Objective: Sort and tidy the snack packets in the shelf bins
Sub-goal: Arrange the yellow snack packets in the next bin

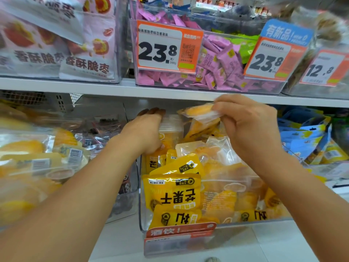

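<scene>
A clear plastic bin (141,214) on the lower shelf holds several yellow dried-mango packets (171,191), lying at mixed angles. My left hand (149,129) reaches into the back left of the bin and grips an upright packet (172,127) with a clear top. My right hand (249,127) is raised over the bin's middle and pinches the clear edge of a mango packet (200,112), holding it just under the upper shelf.
The white upper shelf edge (113,89) runs close above my hands. Above it stand a bin of pink packets (222,72) with orange price tags (166,46) and pink jujube bags (75,44). Yellow packets (34,157) lie left, blue bags (306,137) right.
</scene>
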{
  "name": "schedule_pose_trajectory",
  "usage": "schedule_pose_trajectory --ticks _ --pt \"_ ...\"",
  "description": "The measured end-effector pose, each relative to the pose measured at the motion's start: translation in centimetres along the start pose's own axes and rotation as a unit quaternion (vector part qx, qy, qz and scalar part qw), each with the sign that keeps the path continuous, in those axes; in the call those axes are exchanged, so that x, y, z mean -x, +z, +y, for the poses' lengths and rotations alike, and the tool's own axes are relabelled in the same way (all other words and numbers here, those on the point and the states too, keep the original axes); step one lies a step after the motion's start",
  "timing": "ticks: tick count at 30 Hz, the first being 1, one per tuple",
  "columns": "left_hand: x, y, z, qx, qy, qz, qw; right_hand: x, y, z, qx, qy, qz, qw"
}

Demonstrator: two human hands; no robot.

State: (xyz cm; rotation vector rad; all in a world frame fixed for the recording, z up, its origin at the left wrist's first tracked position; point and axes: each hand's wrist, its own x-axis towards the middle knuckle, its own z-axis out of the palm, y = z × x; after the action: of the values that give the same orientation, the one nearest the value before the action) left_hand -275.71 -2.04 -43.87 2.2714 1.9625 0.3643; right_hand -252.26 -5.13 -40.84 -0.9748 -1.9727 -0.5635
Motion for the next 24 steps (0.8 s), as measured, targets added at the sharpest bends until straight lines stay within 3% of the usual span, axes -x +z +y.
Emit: schedule_pose_trajectory --ticks 5,9,14,17,20,24 --pt "-0.1 0.6 -1.2 0.088 0.015 0.048 0.995 0.0 -0.7 -1.6 -0.171 0.069 0.012 0.983" --pt "0.6 -0.6 -2.2 0.186 0.016 0.057 0.981 -0.2 0.0 -2.0 -0.320 0.183 -0.032 0.929" --pt "2.2 -2.0 -4.1 0.290 0.079 0.081 0.950 -0.4 0.1 -1.1 -0.337 0.213 -0.106 0.911" --pt "3.4 -2.3 -2.7 0.364 0.111 0.036 0.924 -0.4 1.4 -1.4 -0.340 0.254 -0.140 0.895" --pt "4.2 -2.8 -1.8 0.411 0.107 0.007 0.905 -0.5 2.0 -2.1 -0.338 0.246 -0.134 0.898" --pt "4.9 -3.9 -1.3 0.454 0.174 0.016 0.874 -1.1 0.9 -2.2 -0.335 0.234 -0.084 0.909"
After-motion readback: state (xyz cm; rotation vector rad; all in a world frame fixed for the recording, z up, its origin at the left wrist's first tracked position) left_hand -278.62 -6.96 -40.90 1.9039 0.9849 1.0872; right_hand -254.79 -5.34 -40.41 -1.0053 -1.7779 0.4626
